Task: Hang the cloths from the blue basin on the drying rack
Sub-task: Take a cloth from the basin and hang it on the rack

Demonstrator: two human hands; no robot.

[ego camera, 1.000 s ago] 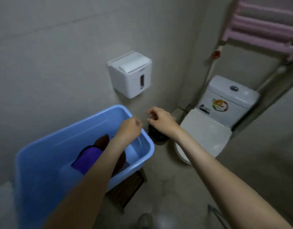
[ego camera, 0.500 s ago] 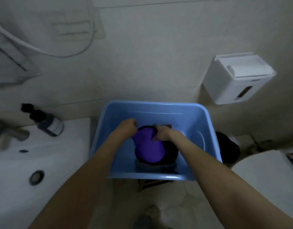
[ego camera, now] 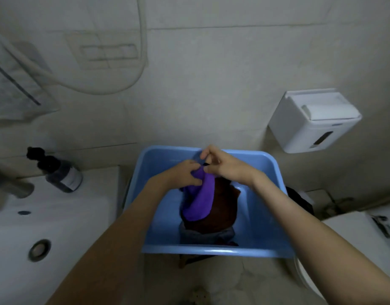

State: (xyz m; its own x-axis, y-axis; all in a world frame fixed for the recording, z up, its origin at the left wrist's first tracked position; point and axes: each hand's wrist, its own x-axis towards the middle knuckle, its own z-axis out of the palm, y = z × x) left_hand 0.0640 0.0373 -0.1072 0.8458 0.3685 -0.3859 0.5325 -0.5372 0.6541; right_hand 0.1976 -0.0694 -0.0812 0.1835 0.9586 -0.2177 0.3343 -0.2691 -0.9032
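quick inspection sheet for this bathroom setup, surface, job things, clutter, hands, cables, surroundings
surface: white sink counter at left; what the basin stands on is mostly hidden
job's things: blue basin holds a purple cloth on top of a dark brown cloth, with a grey cloth beneath; drying rack not in view
clutter: dark pump bottle on the counter
grippers: left hand grips the purple cloth; right hand pinches its upper end
cables: white hose looped on the wall
surroundings: tissue dispenser on the wall, toilet at right, faucet at left
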